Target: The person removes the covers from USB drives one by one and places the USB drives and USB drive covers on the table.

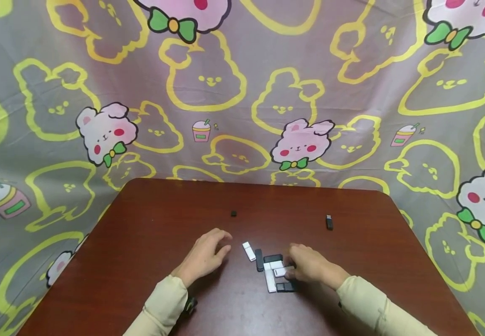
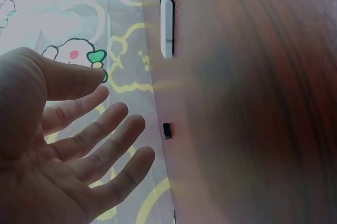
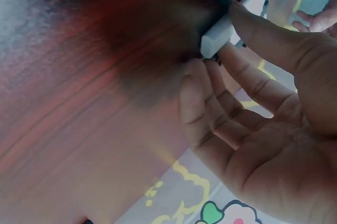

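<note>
- Nearest the head camera: two cream sleeves (image 1: 164,298), both forearms reaching onto a dark red-brown table (image 1: 142,224).
- Right hand (image 1: 309,266) at right edge of a cluster of small sticks (image 1: 273,270), thumb and forefinger pinching a white stick (image 3: 217,37); grip clear in right wrist view, same stick at (image 1: 280,271) in head view.
- Pinched stick lying on the tabletop, long axis roughly left-right, just left of right fingertips; right hand far nearer than left.
- Left hand (image 1: 204,254) palm down beside the cluster, fingers spread and relaxed, holding nothing; palm empty in left wrist view (image 2: 63,150).
- Loose white stick (image 1: 249,251) between left fingertips and cluster, angled diagonally, apart from both.
- Black sticks touching the white ones, crowding the pinched one on its left.
- Small black cap (image 1: 233,213) farther back, black stick (image 1: 329,222) back right, both well apart.
- Cartoon-print cloth (image 1: 242,93) behind.
</note>
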The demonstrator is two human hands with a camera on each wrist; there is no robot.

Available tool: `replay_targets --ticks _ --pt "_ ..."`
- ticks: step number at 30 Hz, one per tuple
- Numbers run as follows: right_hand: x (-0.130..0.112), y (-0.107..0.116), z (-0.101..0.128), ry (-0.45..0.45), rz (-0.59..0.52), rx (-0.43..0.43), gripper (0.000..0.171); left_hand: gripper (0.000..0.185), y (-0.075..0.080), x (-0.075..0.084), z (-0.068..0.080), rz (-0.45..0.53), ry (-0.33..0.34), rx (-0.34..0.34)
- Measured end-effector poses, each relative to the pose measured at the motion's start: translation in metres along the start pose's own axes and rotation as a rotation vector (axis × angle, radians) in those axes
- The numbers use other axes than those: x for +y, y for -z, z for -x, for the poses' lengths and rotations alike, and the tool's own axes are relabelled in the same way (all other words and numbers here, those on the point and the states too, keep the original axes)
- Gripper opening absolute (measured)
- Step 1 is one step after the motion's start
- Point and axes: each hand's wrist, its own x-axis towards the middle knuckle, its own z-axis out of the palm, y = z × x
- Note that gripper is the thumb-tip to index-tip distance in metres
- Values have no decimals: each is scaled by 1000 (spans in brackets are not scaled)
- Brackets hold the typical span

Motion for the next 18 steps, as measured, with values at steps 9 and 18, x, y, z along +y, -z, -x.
replay_targets --ticks 9,18 --pt "8 -1 -2 76 -33 -10 25 21 -1 5 5 22 23 -30" --pt "20 3 -3 116 -230 -56 23 17 1 10 2 57 -22 -30"
